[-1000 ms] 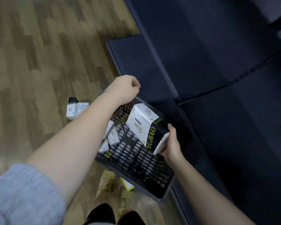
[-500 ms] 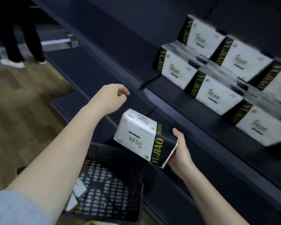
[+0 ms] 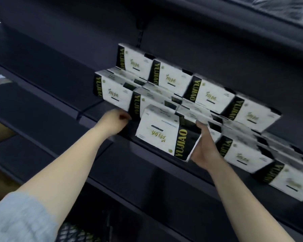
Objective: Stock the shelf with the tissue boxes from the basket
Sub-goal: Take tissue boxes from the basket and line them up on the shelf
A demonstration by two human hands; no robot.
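Right hand (image 3: pixel 205 151) fingers behind tissue box (image 3: pixel 162 132)

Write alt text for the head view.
The right hand holds a tissue box up to a dark shelf already lined with matching boxes. The left hand is curled beside it, holding nothing visible.

Left arm (image 3: pixel 73 163): light grey knit sleeve (image 3: pixel 16 219), pushed up above elbow. Right arm (image 3: pixel 238 198): bare forearm, no sleeve visible.

one head-worn wide view, tilted, looking forward and down, close on the dark shelf (image 3: pixel 164 159)
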